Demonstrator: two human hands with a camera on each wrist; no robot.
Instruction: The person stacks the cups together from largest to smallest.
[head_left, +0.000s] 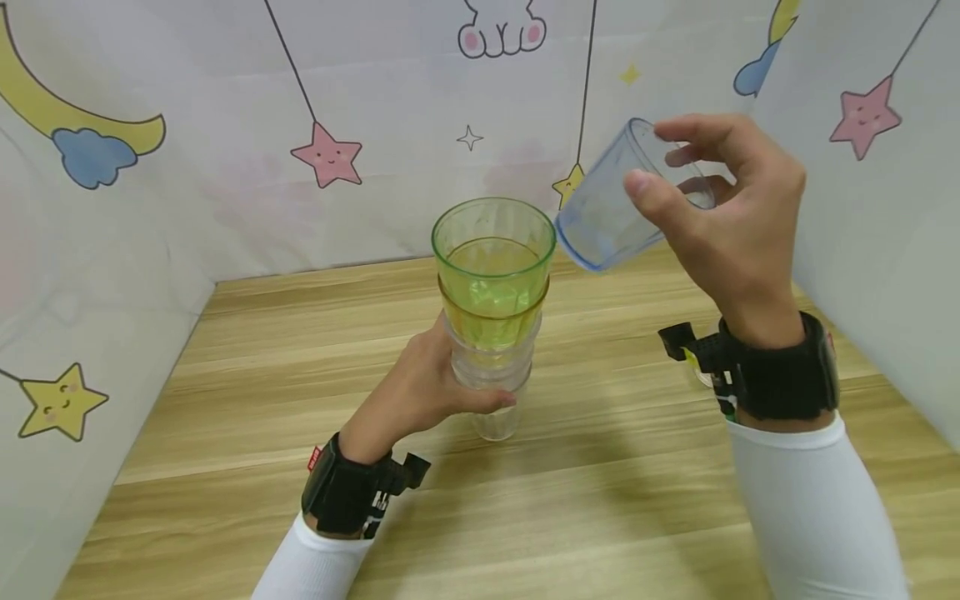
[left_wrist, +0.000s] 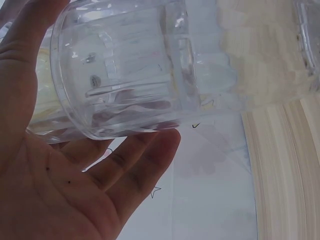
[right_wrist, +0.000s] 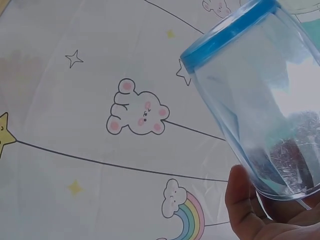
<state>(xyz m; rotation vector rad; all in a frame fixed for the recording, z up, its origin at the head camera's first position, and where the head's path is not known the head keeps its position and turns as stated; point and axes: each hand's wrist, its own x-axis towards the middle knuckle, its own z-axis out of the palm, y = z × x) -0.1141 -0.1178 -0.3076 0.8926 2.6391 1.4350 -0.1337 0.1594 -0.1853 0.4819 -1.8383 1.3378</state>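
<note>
My left hand (head_left: 427, 375) grips a stack of nested cups around its lower part, thumb across the front. A green see-through cup (head_left: 495, 287) tops the stack, an amber cup (head_left: 491, 329) sits under it, and clear cups (head_left: 491, 362) are below. In the left wrist view the fingers lie behind a clear ribbed cup (left_wrist: 125, 75). My right hand (head_left: 742, 217) holds a blue-tinted clear cup (head_left: 611, 204) by one end, between thumb and fingers. That cup tilts, its blue-edged end (right_wrist: 227, 35) down beside the green cup's rim.
A wood-grain table (head_left: 277, 367) lies under the hands. White walls (head_left: 390, 100) printed with stars and moons rise behind and at both sides. Behind the right wrist strap (head_left: 780, 367), a small yellow and clear round thing (head_left: 703, 375) is mostly hidden.
</note>
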